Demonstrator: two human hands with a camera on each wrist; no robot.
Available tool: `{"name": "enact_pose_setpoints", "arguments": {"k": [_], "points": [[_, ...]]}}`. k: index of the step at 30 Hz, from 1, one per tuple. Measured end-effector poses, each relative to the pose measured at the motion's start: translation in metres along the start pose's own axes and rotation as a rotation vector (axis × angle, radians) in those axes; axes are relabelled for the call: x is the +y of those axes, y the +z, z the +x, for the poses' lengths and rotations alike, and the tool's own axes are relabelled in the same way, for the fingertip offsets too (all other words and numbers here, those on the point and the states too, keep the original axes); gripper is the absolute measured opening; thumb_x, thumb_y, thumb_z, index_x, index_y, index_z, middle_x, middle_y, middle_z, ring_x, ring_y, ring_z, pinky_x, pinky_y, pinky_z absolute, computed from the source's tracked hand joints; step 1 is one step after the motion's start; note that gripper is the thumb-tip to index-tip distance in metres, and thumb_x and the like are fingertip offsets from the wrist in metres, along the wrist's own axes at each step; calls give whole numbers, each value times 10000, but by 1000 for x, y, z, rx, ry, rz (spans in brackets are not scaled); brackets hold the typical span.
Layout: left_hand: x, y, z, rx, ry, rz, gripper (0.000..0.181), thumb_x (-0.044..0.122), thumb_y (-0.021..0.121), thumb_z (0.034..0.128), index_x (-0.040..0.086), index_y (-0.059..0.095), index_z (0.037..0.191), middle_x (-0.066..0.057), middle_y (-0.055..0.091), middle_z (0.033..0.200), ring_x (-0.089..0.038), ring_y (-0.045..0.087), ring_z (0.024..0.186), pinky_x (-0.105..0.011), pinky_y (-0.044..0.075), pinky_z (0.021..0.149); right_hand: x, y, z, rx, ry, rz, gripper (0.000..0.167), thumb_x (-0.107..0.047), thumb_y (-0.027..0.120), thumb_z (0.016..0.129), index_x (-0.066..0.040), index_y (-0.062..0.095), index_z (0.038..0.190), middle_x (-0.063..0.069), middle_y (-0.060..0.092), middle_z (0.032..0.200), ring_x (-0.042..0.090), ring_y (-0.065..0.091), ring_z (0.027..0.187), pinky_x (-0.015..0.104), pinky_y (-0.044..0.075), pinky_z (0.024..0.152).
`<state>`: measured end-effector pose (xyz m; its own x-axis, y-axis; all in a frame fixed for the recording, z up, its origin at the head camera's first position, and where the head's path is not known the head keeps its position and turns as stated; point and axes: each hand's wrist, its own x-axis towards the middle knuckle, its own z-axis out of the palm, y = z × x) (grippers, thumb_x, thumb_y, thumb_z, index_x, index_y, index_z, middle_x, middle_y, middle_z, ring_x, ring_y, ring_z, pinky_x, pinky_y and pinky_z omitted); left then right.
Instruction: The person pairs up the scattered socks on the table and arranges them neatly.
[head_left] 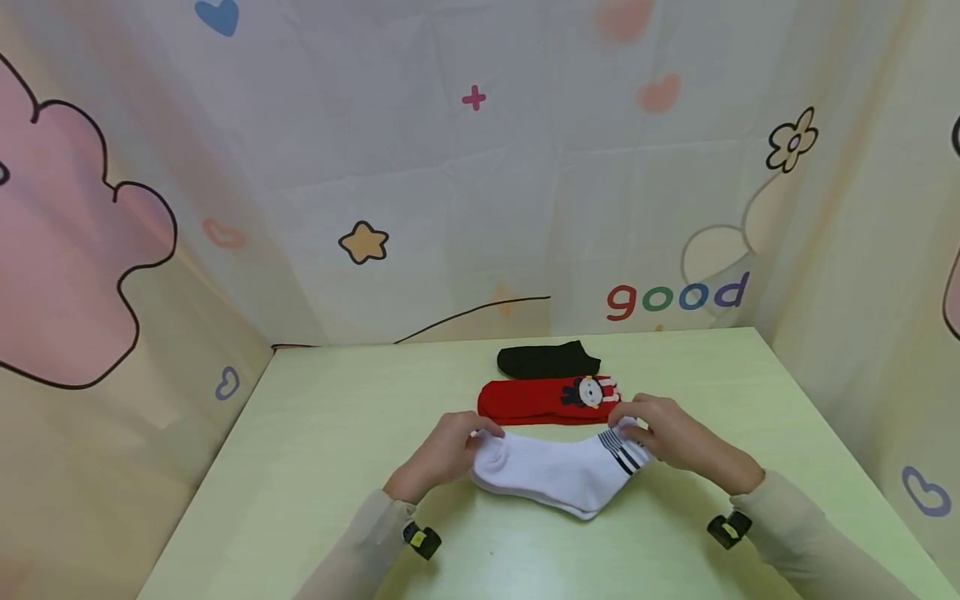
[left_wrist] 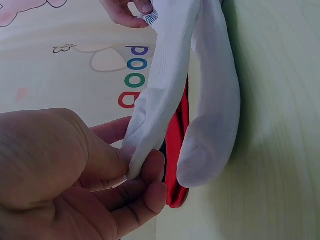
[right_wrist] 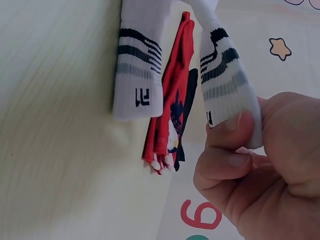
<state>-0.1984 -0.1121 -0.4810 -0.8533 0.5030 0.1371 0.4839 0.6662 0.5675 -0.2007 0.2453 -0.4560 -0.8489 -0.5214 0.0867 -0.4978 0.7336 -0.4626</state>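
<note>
A white sock point(head_left: 540, 458) with dark stripes at its cuff is stretched sideways between my two hands. My left hand point(head_left: 450, 446) pinches its toe end between thumb and fingers, plainest in the left wrist view. At the cuff end, my right hand point(head_left: 671, 433) pinches the striped rim. A second white sock point(left_wrist: 215, 100) lies on the table beside and beneath the raised one, touched by neither hand; its striped cuff point(right_wrist: 137, 90) carries a small black mark. Just beyond lies a red pair of socks point(head_left: 525, 402) with a cartoon figure near the cuff.
Behind the red socks lies a black low-cut sock point(head_left: 547, 361). The pale green table point(head_left: 360, 400) ends at a printed cloth backdrop point(head_left: 450, 183), with cloth at the left and right sides too.
</note>
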Motion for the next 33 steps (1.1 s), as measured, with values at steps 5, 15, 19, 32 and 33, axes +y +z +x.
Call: {"name": "enact_pose_setpoints", "arguments": {"k": [5,15,19,32,33], "points": [[-3,4,1,-10,-13,1,364,-144,617,902,101,787,1110,-39,738,1113,-232,648,1067,-392,536,986,3,6,1,15,0,-13,191,-34,742,923,-168,729,1059,-13,637,979,184,580,897,313,569,768],[-7,13,2,-26,-23,27,356,-150,603,908,93,781,1097,-33,728,1117,-223,639,1086,-387,526,1002,8,19,1,57,-58,-71,195,-49,758,914,-182,731,1054,-16,650,1002,184,619,926,407,590,825],[-8,14,2,-26,-22,39,346,-147,606,907,84,780,1096,-39,731,1115,-226,642,1091,-381,525,1003,10,23,1,49,-63,-69,214,-48,755,919,-199,730,1068,-14,639,1003,165,609,909,376,589,802],[-10,17,1,-32,-55,10,299,-97,633,924,73,762,1134,-77,726,1165,-247,641,1125,-409,519,1020,11,35,-1,9,-6,-48,238,-45,743,928,-183,733,1122,81,647,1113,266,624,1011,476,592,859],[-10,17,1,-32,-60,9,295,-92,635,925,74,761,1134,-79,725,1166,-245,639,1118,-410,520,1017,10,35,-1,9,-7,-51,237,-45,744,927,-181,732,1121,88,650,1124,275,628,1025,484,591,862]]}}
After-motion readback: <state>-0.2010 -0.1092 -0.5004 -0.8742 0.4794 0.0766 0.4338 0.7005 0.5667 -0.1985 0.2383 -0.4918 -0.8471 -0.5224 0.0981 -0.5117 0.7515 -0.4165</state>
